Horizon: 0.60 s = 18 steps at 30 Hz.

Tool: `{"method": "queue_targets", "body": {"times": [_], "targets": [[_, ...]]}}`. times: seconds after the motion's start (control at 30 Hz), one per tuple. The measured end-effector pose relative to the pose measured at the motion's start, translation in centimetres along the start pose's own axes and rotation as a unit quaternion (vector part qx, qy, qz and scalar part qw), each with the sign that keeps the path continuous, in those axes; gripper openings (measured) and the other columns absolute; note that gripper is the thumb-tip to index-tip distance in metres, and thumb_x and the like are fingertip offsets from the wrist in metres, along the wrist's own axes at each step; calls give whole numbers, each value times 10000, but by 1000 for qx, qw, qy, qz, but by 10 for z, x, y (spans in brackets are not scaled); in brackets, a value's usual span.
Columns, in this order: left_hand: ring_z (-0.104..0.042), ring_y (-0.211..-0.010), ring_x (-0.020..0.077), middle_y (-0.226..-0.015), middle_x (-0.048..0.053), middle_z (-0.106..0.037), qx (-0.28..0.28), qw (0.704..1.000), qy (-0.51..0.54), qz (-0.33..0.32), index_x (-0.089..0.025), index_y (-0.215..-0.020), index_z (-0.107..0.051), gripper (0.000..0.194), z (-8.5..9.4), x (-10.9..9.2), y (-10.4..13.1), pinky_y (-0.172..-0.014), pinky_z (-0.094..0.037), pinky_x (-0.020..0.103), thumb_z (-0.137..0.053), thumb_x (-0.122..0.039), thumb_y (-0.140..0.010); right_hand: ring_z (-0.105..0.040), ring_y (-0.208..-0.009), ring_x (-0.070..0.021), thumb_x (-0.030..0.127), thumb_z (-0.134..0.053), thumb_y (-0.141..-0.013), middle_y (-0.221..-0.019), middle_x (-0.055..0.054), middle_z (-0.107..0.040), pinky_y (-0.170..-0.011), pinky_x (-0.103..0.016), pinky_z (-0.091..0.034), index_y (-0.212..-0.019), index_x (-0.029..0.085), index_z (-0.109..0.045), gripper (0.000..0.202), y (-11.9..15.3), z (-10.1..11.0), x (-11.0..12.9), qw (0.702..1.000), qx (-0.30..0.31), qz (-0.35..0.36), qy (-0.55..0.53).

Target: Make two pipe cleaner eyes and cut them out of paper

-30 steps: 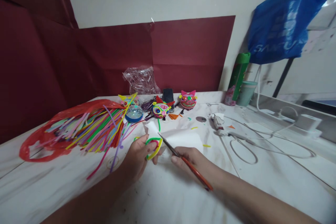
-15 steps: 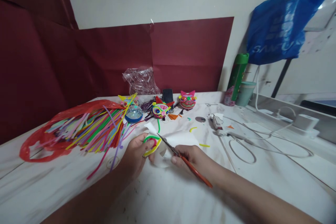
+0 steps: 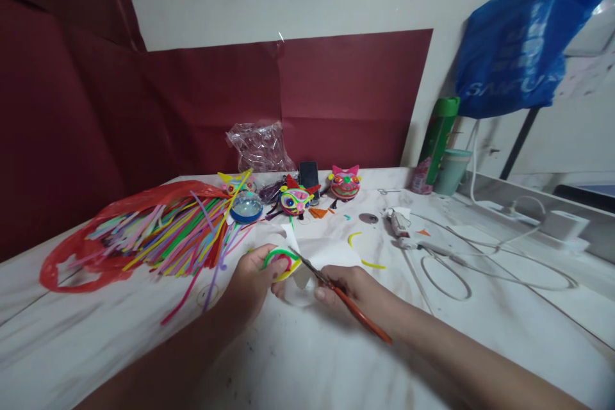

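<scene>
My left hand (image 3: 252,275) pinches a small piece with green, yellow and pink curved strips (image 3: 288,254), backed by white paper. Closed round a slim pointed tool with an orange-red handle (image 3: 360,315) is my right hand (image 3: 343,285). Its dark metal tip touches or nearly touches the striped piece's right edge; whether the tool is scissors or tweezers I cannot tell. White paper (image 3: 331,250) spreads behind and below the tip. Two yellow strip offcuts (image 3: 372,264) lie right of the paper. A green strip hangs behind the piece, partly hidden.
Left, a red plastic bag (image 3: 52,272) holds many coloured strips (image 3: 182,237). Behind stand decorated animal heads (image 3: 344,183), a blue-rimmed clear dome (image 3: 246,207) and a dark phone (image 3: 308,174). Cables (image 3: 446,269), a green spray can (image 3: 439,134) and a cup (image 3: 452,173) are on the right.
The striped piece has turned slightly in my left hand, moving a little right against the tool's tip. A white paper flap beside it has shifted. The whole view has swung slightly.
</scene>
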<state>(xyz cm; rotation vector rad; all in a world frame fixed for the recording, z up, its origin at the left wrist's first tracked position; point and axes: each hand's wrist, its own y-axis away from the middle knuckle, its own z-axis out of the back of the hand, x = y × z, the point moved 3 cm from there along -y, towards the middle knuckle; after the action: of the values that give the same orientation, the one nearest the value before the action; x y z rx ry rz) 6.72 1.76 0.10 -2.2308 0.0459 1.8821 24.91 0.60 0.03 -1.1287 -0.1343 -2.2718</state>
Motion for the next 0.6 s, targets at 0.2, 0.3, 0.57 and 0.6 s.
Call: {"method": "queue_targets", "body": {"times": [0.2,0.3,0.57,0.6], "targets": [[-341,-411,53,-485,-77,-426,2,1000,14,1,-174,-632,-507,284,-1,-2,-1,-434,-277,212,-717,-361,-671,-308,-569,-95,593,-548,-815,-609,48,-365,-509,-209,-279,-652,175,-462,457,0,0,0,1000,-7,-3,-18],[-330,-412,46,-484,-81,-418,-6,1000,28,2,-169,-629,-514,291,-1,-3,-1,-432,-267,209,-730,-362,-659,-308,-571,-95,603,-563,-800,-606,48,-360,-496,-204,-266,-653,173,-471,465,0,1,0,1000,-12,-7,-18],[-320,-411,35,-499,-85,-412,-23,999,42,0,-163,-623,-517,311,1,-2,-3,-427,-262,202,-759,-357,-632,-308,-565,-93,584,-564,-814,-599,52,-372,-491,-206,-263,-671,169,-488,445,-1,1,-5,1000,-16,-1,8],[-316,-408,35,-493,-87,-407,-22,999,43,-1,-165,-614,-509,313,1,-2,-4,-423,-259,201,-757,-355,-632,-308,-566,-93,581,-562,-817,-600,52,-374,-492,-206,-265,-675,168,-491,442,-1,1,-5,1000,-18,1,8]]}}
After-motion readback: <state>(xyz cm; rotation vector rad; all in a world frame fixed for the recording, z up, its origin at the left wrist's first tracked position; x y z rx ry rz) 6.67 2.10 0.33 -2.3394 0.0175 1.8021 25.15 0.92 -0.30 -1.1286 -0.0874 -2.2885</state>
